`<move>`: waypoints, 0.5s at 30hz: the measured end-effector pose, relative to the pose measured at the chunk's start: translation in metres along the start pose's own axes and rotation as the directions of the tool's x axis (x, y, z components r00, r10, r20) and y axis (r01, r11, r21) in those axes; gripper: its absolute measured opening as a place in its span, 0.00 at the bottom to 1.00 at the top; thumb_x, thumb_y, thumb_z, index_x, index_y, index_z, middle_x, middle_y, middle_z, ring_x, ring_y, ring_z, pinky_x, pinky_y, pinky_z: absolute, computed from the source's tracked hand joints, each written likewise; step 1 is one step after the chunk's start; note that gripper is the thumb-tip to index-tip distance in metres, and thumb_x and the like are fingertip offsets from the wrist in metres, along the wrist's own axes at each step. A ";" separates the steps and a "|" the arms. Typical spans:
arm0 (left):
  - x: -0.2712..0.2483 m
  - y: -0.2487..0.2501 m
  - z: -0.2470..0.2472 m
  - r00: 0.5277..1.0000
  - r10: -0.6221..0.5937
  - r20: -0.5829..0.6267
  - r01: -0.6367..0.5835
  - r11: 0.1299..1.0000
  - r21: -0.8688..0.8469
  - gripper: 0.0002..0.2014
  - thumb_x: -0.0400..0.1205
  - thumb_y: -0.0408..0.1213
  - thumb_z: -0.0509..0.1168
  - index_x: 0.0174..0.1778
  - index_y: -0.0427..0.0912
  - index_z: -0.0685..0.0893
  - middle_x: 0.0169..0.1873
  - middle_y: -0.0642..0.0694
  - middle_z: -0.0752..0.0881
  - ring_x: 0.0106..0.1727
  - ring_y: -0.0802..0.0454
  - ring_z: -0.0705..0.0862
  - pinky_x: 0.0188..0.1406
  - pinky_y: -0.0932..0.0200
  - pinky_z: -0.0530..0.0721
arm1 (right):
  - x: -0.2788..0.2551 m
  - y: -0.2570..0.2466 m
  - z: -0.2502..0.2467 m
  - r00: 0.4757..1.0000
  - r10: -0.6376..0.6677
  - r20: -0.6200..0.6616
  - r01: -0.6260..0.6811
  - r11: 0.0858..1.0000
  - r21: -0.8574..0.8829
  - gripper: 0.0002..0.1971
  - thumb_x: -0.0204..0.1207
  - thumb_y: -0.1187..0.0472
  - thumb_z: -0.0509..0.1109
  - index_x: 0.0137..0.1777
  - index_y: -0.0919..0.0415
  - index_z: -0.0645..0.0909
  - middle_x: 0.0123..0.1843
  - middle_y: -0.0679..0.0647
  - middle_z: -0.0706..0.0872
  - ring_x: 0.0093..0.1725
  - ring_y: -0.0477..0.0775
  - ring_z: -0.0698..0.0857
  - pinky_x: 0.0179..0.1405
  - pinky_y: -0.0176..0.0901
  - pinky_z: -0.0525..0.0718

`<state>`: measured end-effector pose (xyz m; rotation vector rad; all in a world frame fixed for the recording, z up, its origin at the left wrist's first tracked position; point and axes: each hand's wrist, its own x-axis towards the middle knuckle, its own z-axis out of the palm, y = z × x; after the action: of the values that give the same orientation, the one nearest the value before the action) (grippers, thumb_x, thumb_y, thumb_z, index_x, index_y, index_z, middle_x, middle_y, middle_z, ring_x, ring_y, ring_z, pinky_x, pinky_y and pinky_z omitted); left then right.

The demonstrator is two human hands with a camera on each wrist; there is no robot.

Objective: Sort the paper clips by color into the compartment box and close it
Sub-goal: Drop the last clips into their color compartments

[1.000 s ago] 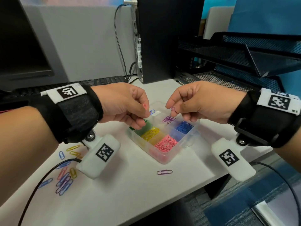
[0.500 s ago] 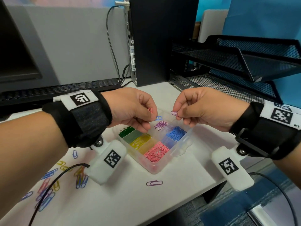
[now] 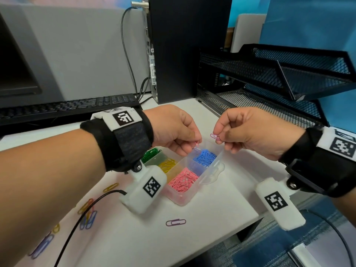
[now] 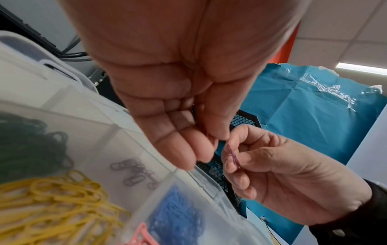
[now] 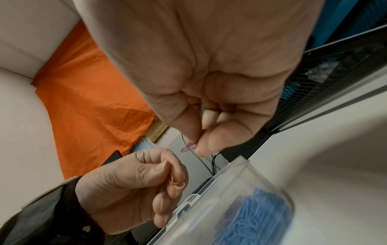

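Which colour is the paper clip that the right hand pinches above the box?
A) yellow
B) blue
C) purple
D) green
C: the right hand pinches a purple paper clip between thumb and forefinger above the compartment box.

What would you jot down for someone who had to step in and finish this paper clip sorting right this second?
Left hand: pinching a pink clip above the compartment box.
Right hand: pinching a purple clip above the box's far end.
Box: open on the desk, with green, yellow, pink, blue and purple clips already in separate compartments.
Done: most clips look sorted.
Left: drop the two held clips with their colors, then collect the purple clip on the desk and the loose clips of mixed colors under the left forearm, then close the box.
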<state>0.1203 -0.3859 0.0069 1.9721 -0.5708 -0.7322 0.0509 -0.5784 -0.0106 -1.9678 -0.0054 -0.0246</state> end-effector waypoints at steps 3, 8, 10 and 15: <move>0.000 0.000 -0.003 1.000 -0.006 -0.021 0.006 1.000 -0.017 0.07 0.83 0.29 0.65 0.45 0.29 0.85 0.31 0.38 0.86 0.26 0.52 0.84 0.35 0.56 0.89 | 0.003 -0.001 0.002 1.000 -0.005 0.012 0.005 0.999 -0.031 0.08 0.71 0.80 0.69 0.44 0.70 0.83 0.39 0.68 0.87 0.28 0.55 0.81 0.23 0.40 0.81; -0.009 0.000 -0.017 0.999 -0.004 -0.050 -0.001 0.995 -0.099 0.07 0.83 0.29 0.65 0.45 0.29 0.86 0.32 0.37 0.85 0.27 0.50 0.85 0.34 0.56 0.89 | 0.015 -0.009 0.013 0.998 -0.051 0.034 0.056 0.982 -0.180 0.09 0.70 0.79 0.68 0.42 0.66 0.84 0.39 0.69 0.88 0.27 0.53 0.82 0.26 0.41 0.80; -0.014 -0.002 -0.023 0.998 -0.005 -0.066 -0.002 0.995 -0.099 0.07 0.83 0.30 0.65 0.45 0.30 0.86 0.33 0.38 0.86 0.27 0.51 0.85 0.33 0.57 0.89 | 0.025 -0.012 0.020 0.997 -0.072 0.028 0.077 0.969 -0.235 0.09 0.71 0.77 0.69 0.42 0.63 0.84 0.39 0.67 0.89 0.27 0.50 0.82 0.27 0.42 0.80; -0.031 -0.009 -0.036 0.995 -0.013 -0.101 0.005 0.996 -0.086 0.05 0.82 0.28 0.66 0.43 0.32 0.85 0.32 0.39 0.86 0.27 0.51 0.85 0.35 0.57 0.89 | 0.035 -0.017 0.026 0.993 -0.121 0.005 0.114 0.922 -0.370 0.06 0.77 0.68 0.70 0.47 0.56 0.86 0.40 0.51 0.87 0.30 0.47 0.85 0.30 0.45 0.84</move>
<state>0.1246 -0.3399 0.0212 1.9214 -0.4622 -0.6472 0.0856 -0.5477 -0.0041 -2.3433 -0.1153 -0.1312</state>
